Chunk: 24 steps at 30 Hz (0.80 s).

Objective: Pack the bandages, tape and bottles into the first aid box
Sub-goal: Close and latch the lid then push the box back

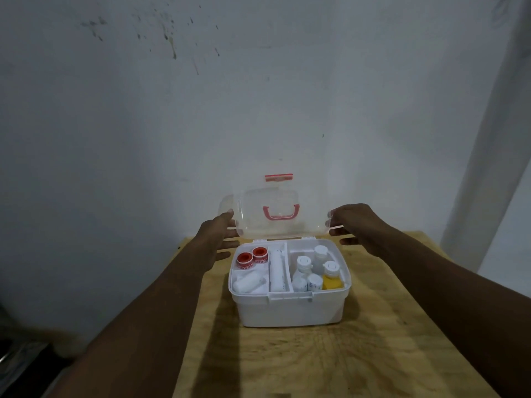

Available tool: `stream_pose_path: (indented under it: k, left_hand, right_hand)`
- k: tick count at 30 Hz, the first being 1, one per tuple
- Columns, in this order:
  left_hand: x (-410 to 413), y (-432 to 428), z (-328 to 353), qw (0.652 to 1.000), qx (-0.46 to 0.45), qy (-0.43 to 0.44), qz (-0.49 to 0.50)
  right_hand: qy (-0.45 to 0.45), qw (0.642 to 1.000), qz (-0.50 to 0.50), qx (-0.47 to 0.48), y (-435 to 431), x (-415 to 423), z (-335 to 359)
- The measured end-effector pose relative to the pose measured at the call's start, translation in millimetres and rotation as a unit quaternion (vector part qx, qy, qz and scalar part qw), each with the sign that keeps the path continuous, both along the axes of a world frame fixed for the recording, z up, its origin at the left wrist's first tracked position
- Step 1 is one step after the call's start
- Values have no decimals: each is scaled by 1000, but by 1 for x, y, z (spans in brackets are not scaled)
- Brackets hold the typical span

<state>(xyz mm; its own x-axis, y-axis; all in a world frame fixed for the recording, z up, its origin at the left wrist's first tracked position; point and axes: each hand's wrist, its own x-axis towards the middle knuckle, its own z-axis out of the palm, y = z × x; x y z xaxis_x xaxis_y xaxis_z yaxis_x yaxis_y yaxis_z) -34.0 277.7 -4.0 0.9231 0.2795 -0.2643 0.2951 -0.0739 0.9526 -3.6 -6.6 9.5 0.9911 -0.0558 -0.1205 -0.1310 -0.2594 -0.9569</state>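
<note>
One first aid box (291,311) is set on the worktop (316,357); two bandages (248,282) are packed at 7 o'clock and centre, two tape rolls (244,259) at 10, three capped bottles (304,264) at 3. Its raised lid (304,208) is touched by left hand (219,237) and right hand (355,225), fingers straight

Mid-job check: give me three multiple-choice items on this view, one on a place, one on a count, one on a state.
1. Where are the red tape rolls?
A) rear-left compartment of the first aid box
B) outside the box
C) front-right compartment

2. How many red tape rolls show?
A) one
B) two
C) four

3. The clear lid is:
A) shut and latched
B) taken off and laid flat
C) raised upright

Answers:
1 A: both sit in the box's rear-left compartment.
2 B: two red cores lie side by side.
3 C: it stands upright behind the box, with the left hand and right hand at its side edges.
</note>
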Motion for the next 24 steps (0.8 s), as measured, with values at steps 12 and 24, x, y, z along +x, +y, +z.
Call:
stream_pose_path:
  k: [12, 24]
  left_hand:
    - [-26, 5, 11, 999, 28, -14, 9]
    - [-48, 10, 4, 998, 54, -18, 1]
  right_hand:
    - [-14, 1000, 1, -18, -10, -20, 11]
    - [-31, 999, 18, -31, -17, -39, 3]
